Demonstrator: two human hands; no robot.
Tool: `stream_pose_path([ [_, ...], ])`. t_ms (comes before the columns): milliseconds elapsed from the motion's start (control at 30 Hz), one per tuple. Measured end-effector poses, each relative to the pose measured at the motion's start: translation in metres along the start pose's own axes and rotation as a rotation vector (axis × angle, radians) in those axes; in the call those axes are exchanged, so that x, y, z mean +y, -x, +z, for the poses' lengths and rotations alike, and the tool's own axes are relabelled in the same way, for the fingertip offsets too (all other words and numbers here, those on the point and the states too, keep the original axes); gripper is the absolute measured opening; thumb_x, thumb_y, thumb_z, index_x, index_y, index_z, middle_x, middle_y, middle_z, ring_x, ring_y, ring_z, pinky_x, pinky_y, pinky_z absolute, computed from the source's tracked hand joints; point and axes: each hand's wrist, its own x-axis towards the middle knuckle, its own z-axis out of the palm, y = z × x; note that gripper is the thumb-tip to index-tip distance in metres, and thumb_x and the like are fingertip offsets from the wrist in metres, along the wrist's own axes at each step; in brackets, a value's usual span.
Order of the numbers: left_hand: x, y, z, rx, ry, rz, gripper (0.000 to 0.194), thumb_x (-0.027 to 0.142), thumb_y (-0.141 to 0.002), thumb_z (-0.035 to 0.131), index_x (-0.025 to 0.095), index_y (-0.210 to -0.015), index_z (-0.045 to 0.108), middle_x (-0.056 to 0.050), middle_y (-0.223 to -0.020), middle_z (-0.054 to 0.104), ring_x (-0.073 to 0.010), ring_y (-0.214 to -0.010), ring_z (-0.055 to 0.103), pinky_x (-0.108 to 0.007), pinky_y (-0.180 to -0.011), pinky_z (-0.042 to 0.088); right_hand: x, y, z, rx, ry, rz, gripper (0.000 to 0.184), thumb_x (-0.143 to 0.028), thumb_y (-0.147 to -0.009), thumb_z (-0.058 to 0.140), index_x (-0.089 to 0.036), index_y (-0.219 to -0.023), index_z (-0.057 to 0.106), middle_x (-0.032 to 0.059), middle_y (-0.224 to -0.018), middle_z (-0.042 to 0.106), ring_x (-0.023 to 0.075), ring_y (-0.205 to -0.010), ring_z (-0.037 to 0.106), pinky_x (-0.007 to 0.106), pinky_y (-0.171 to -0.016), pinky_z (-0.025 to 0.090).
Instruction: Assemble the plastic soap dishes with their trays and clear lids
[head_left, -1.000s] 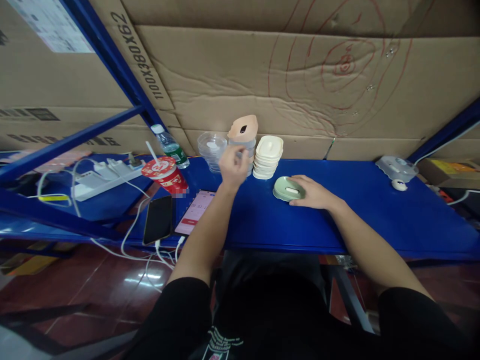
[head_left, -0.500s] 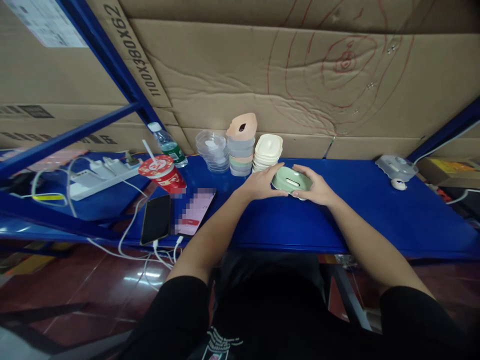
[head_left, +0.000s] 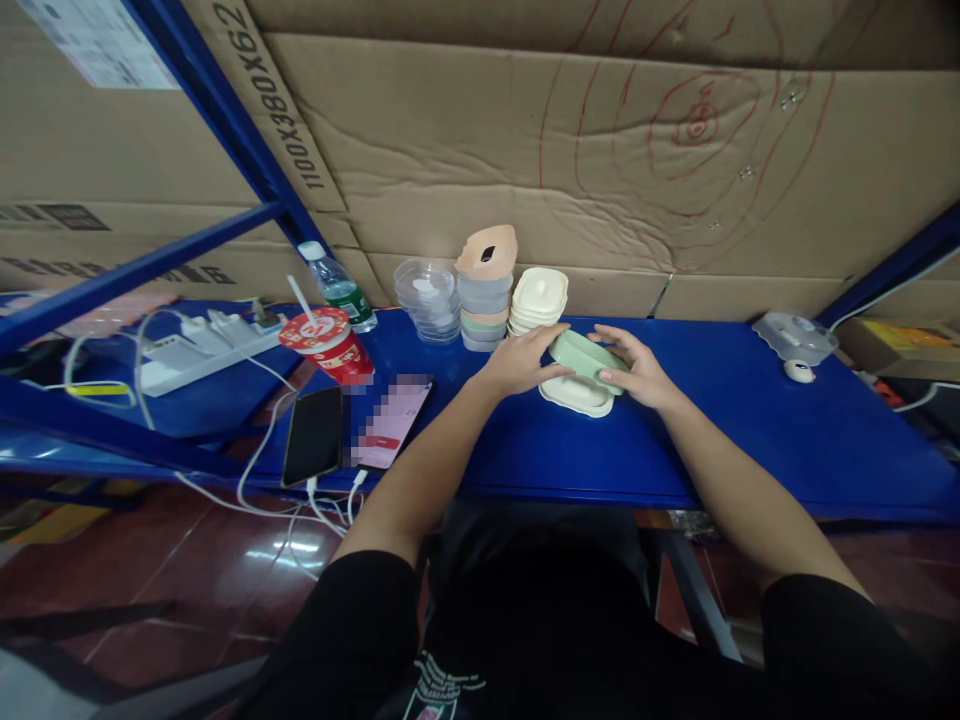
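Observation:
Between my two hands is a light green oval cover, tilted up with its side wall toward me. My left hand is closed round its left end and my right hand grips its right end. Directly beneath, a cream rounded tray-like piece lies on the blue table, partly hidden by the cover. Behind my left hand stands a stack of similar cream pieces. Beside it is a stack of grey, green and peach covers, topped by a tilted peach cover with a dark slot.
Clear plastic bowls are stacked at the back. Leftward are a red paper cup with a straw, a water bottle, two phones with cables, and a power strip. A clear plastic container sits far right on the blue table.
My left hand came from the stacks to the green cover, joining my right hand. The cover, first lying slot side up, is now tilted and raised, showing the cream piece below.

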Motion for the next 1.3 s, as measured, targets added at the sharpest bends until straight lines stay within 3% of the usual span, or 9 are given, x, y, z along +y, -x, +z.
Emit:
stream_pose_path([
  [133,0.001,0.0,-0.001,0.048,-0.028,-0.015,0.06,0.05,-0.098,0.07,0.023,-0.151,0.06,-0.011,-0.153,0.066,-0.031,-0.136,0.066,-0.043,-0.112,0.053,0.0,0.0,-0.003,-0.019,-0.107,0.044,0.091,-0.082,-0.079,0.076,-0.03,-0.152,0.058,0.0155,-0.152,0.067,0.0364,-0.131,0.069,0.058,-0.11,0.057],
  [300,-0.001,-0.002,-0.002,0.105,-0.053,-0.125,0.033,0.041,-0.099,0.065,0.024,-0.126,0.073,-0.01,-0.113,0.082,-0.0305,-0.107,0.076,-0.041,-0.088,0.056,0.004,0.0,-0.003,0.038,-0.174,0.041,0.094,-0.097,-0.073,0.065,-0.029,-0.138,0.066,0.0136,-0.137,0.075,0.0371,-0.125,0.073,0.055,-0.103,0.061],
  [500,-0.003,-0.003,-0.001,0.126,-0.007,-0.109,0.036,0.057,-0.099,0.061,0.023,-0.1,0.071,-0.008,-0.088,0.076,-0.0286,-0.09,0.073,-0.038,-0.075,0.051,0.003,-0.003,0.003,0.228,-0.229,0.187,0.097,-0.103,-0.069,0.058,-0.022,-0.119,0.073,0.0137,-0.098,0.081,0.0413,-0.097,0.079,0.058,-0.083,0.066],
  [667,-0.004,-0.005,0.007,0.064,0.344,0.053,0.051,0.068,-0.099,0.055,0.019,-0.099,0.068,-0.008,-0.089,0.072,-0.0217,-0.081,0.067,-0.035,-0.071,0.05,0.001,-0.006,0.001,0.287,-0.309,0.203,0.106,-0.104,-0.08,0.036,-0.017,-0.131,0.066,0.0199,-0.099,0.08,0.0437,-0.102,0.078,0.062,-0.083,0.066],
  [833,0.0,-0.008,0.013,-0.005,0.752,0.064,0.056,0.072,-0.093,0.064,0.017,-0.104,0.067,-0.007,-0.088,0.072,-0.0178,-0.078,0.067,-0.033,-0.07,0.054,0.001,-0.008,-0.004,0.336,-0.318,0.209,0.101,-0.103,-0.083,0.023,-0.025,-0.136,0.059,0.0149,-0.107,0.079,0.0365,-0.096,0.08,0.054,-0.075,0.068],
  [933,0.002,-0.006,-0.005,0.165,0.653,0.089,0.056,0.07,-0.091,0.071,0.019,-0.113,0.07,-0.011,-0.107,0.076,-0.0221,-0.096,0.073,-0.037,-0.082,0.061,-0.001,-0.007,-0.006,0.365,-0.251,0.191,0.093,-0.1,-0.086,0.028,-0.028,-0.137,0.057,0.0128,-0.116,0.078,0.0297,-0.087,0.08,0.048,-0.071,0.067],
  [1033,-0.004,-0.003,-0.036,0.527,0.364,0.126,0.055,0.069,-0.088,0.075,0.024,-0.12,0.072,-0.013,-0.136,0.07,-0.0306,-0.133,0.064,-0.046,-0.104,0.058,-0.002,-0.004,-0.009,0.344,0.089,0.099,0.077,-0.088,-0.085,0.06,-0.028,-0.133,0.061,0.0112,-0.116,0.078,0.0282,-0.089,0.078,0.049,-0.08,0.066],
  [1167,-0.026,-0.007,-0.074,0.776,0.058,0.035,0.055,0.062,-0.084,0.083,0.026,-0.123,0.071,-0.012,-0.145,0.062,-0.0367,-0.145,0.055,-0.059,-0.12,0.047,-0.003,0.002,-0.006,0.077,0.519,-0.057,0.056,-0.066,-0.091,0.07,-0.024,-0.128,0.07,0.0138,-0.121,0.079,0.0351,-0.113,0.075,0.058,-0.102,0.059],
  [1300,-0.049,-0.022,-0.091,0.877,-0.037,-0.073,0.055,0.053,-0.083,0.087,0.025,-0.127,0.069,-0.014,-0.148,0.057,-0.0388,-0.148,0.052,-0.059,-0.124,0.042,0.0,0.003,0.005,-0.133,0.639,-0.11,0.049,-0.06,-0.098,0.064,-0.024,-0.13,0.072,0.014,-0.131,0.076,0.0366,-0.124,0.07,0.059,-0.109,0.055],
])
